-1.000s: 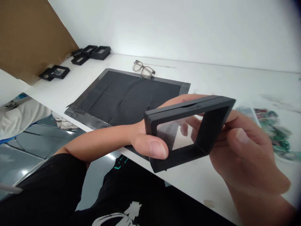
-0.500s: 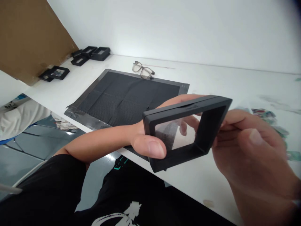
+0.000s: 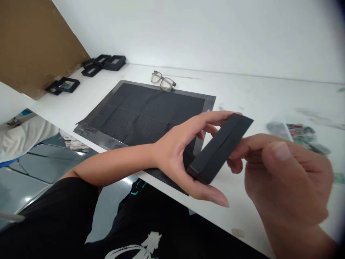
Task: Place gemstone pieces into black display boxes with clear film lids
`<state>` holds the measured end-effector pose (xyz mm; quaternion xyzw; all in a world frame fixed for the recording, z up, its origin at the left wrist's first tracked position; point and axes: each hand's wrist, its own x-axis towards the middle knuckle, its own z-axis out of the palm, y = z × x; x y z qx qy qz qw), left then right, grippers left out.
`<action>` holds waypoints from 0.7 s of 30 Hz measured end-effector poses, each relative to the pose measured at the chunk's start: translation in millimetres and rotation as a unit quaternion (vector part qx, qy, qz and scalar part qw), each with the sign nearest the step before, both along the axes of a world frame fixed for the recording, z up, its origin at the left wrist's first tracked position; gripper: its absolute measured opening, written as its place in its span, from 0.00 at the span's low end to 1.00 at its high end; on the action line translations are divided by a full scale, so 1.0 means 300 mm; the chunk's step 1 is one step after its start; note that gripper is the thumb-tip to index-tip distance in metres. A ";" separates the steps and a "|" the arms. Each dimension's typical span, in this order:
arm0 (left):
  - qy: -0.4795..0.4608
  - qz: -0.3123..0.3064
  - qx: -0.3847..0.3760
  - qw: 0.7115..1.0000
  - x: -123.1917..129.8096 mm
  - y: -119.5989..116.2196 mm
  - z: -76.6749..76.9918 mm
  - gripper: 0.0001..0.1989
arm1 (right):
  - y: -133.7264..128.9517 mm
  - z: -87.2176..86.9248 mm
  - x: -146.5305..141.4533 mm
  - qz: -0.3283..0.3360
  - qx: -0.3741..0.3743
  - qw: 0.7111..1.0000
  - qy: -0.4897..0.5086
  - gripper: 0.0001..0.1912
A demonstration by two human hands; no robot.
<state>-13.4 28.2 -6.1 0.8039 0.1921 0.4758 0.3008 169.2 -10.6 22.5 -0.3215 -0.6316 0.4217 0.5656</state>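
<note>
A black square display frame [image 3: 222, 149] is turned edge-on above the table, with a thin seam along its visible side. My left hand [image 3: 178, 154] grips it from the left, fingers at its upper end and thumb below its lower end. Close against the frame's right side is my right hand [image 3: 285, 172], its fingers curled and the thumb pressed over the index finger. Its fingertips are partly behind the frame, and anything between them is hidden. Under the left hand lies a black ribbed mat [image 3: 145, 111] with a clear plastic border.
Eyeglasses [image 3: 163, 81] rest at the mat's far edge. Several more black frames [image 3: 115, 63] sit at the back left by a brown board [image 3: 35, 43]. At the right, a clear container [image 3: 279, 126] stands beside small colourful pieces [image 3: 302, 133]. A white wall closes off the back.
The display frame has turned from showing its clear window to showing a narrow side. My left thumb has moved from its front face to below its lower end.
</note>
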 end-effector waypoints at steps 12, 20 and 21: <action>0.031 0.059 0.245 0.967 -0.017 0.040 0.025 0.51 | -0.034 0.035 -0.007 0.073 -0.134 0.988 0.014 0.13; 0.006 0.049 0.265 0.963 -0.009 0.046 0.007 0.56 | -0.018 0.009 0.012 0.136 -0.175 0.975 0.021 0.08; 0.010 0.051 0.265 0.963 -0.008 0.046 0.005 0.57 | -0.014 0.006 0.011 0.140 -0.178 0.974 0.021 0.09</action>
